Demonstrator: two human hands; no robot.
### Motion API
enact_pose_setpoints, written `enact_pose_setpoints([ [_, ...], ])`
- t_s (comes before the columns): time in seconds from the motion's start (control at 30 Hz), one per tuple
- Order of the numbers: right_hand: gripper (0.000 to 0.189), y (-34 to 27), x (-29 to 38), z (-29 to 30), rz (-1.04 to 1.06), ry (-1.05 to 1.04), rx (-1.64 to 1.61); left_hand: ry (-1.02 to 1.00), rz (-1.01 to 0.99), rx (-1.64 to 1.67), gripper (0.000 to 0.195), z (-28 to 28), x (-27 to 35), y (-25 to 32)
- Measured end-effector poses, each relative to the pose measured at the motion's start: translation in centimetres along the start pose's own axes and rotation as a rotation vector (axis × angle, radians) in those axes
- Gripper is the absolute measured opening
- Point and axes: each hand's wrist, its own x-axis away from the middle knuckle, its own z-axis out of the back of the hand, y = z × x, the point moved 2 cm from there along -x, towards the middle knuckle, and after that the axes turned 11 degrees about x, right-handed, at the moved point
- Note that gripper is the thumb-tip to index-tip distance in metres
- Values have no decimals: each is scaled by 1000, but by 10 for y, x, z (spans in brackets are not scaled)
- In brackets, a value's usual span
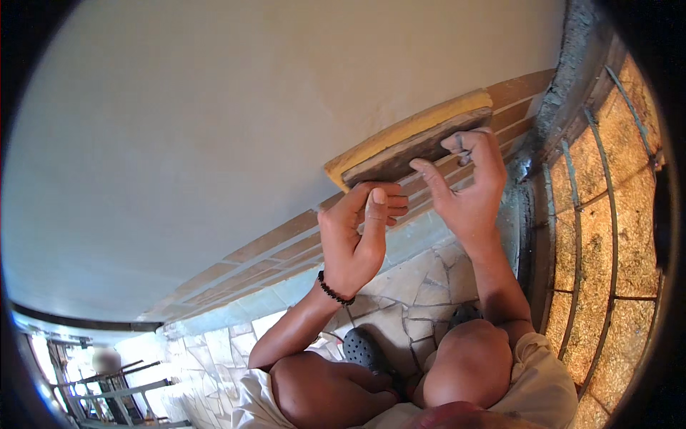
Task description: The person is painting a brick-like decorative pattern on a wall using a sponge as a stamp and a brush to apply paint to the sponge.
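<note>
A yellow-edged float (410, 134) with a worn wooden back lies slantwise against the lower part of a smooth, pale wall (214, 134). My right hand (474, 182) is at its right end, index finger bent over the wood and thumb tip against the back. Dark marks or a ring show on one finger. My left hand (359, 230) is at the lower left end, fingers curled beside the wood and thumb raised. A black beaded bracelet (335, 289) circles that wrist. The float's face against the wall is hidden.
Brown brick-pattern strips (268, 257) run along the wall's base above irregular stone paving (423, 300). A barred metal grille (595, 214) rises at the right. Below me are my bent knees and dark perforated clogs (364, 348). Metal frames (123, 394) stand at lower left, near a blurred patch.
</note>
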Motion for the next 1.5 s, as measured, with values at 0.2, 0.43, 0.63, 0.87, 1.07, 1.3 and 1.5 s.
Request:
enact_pose_setpoints([
  [0.2, 44, -5, 2, -2, 54, -37, 11, 11, -13, -26, 46, 5, -1, -2],
  [0.43, 50, -9, 0, -4, 53, -45, 26, 12, 9, -59, 43, 8, -4, -2],
  [0.63, 53, -3, -2, -11, 40, -34, 25, -6, -23, -84, 38, 9, -7, -9],
  [0.87, 52, 1, -10, -13, 33, -65, -2, -13, -3, -84, 39, 7, -14, -6],
  [1.07, 52, 4, -12, -15, 82, -53, -3, -3, 9, -108, 41, 5, -14, -1],
  [1.3, 46, -6, -1, -9, 0, -30, -24, -113, -7, 142, 31, 0, 0, -7],
  [1.5, 44, -5, 0, -4, 27, -20, -19, -210, -108, 106, 32, 0, -1, -5],
])
